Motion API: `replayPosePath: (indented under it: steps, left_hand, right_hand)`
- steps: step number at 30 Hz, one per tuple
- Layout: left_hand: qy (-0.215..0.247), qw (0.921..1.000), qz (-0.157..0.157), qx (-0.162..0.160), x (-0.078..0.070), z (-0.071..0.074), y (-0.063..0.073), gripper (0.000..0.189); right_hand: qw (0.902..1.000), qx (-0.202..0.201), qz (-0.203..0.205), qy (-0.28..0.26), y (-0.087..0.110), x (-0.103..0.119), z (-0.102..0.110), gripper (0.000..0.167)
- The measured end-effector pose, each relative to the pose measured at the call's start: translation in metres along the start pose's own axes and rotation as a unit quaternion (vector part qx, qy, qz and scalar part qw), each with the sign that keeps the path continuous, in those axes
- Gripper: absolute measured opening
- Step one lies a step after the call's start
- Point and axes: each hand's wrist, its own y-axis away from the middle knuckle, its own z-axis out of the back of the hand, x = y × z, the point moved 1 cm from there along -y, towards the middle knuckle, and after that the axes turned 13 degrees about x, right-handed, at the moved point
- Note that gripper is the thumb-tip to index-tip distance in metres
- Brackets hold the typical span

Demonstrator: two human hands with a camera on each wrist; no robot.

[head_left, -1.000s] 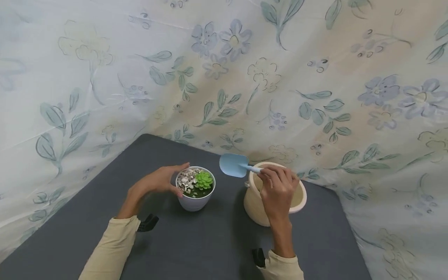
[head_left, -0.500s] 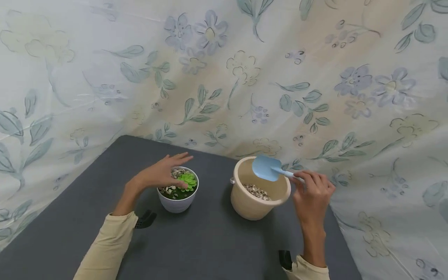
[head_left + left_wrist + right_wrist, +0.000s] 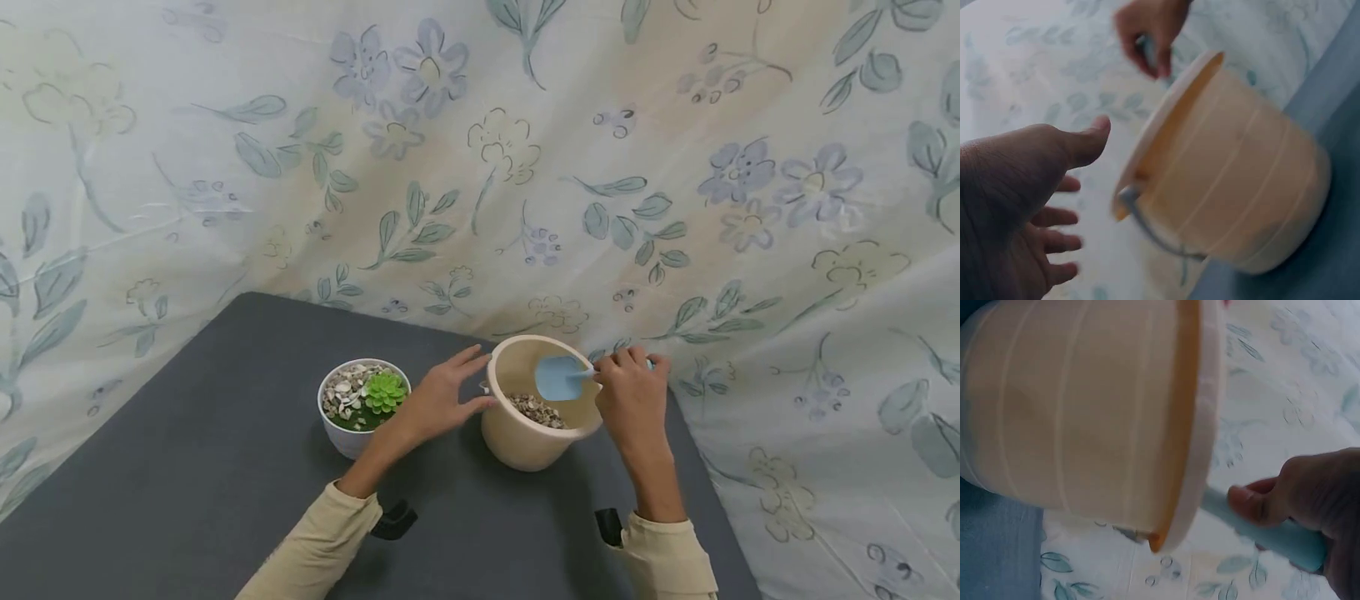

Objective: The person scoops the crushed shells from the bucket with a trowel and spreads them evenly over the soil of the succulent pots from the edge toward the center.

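My right hand (image 3: 636,404) grips the handle of a light blue hand trowel (image 3: 557,379). Its blade is inside the mouth of a cream bucket (image 3: 517,442), above a layer of small pebbles (image 3: 536,410). The handle (image 3: 1291,544) crosses the rim in the right wrist view, where the bucket hides the blade. My left hand (image 3: 438,404) is held out at the bucket's left side, thumb and fingers spread. The left wrist view has a gap between this hand (image 3: 1029,206) and the bucket (image 3: 1235,169), whose grey bail handle (image 3: 1154,234) hangs down.
Left of the bucket, a white pot (image 3: 339,436) holds a green succulent (image 3: 385,392), pale stones and dark green ground cover. Both vessels stand on a dark grey table (image 3: 187,467). A floral cloth (image 3: 450,167) hangs close behind the table.
My left hand has left the pot and moved right to the bucket. The trowel, carried by my right hand, has gone from beside the bucket over its rim and down inside.
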Motion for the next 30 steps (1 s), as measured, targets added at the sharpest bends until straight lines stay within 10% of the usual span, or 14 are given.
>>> replayPosePath:
  steps: [10, 18, 25, 30]
  left_hand:
    - [-0.007, 0.9970, 0.046, 0.063, -0.006, -0.024, -0.013, 0.093]
    - [-0.006, 0.9979, 0.034, 0.055, -0.010, -0.024, -0.016, 0.087]
    - [0.008, 0.9987, 0.030, 0.039, -0.012, -0.024, -0.016, 0.085]
    - [0.009, 0.9986, 0.036, 0.037, -0.009, -0.028, -0.015, 0.085]
  right_hand:
    - [0.9865, 0.137, 0.018, 0.087, -0.017, 0.019, -0.027, 0.032]
    - [0.9862, 0.130, 0.038, 0.095, -0.023, 0.025, -0.042, 0.052]
    - [0.9869, 0.159, 0.023, -0.018, -0.028, 0.023, -0.050, 0.074]
    - [0.9788, 0.170, -0.017, -0.114, -0.027, 0.023, -0.057, 0.062]
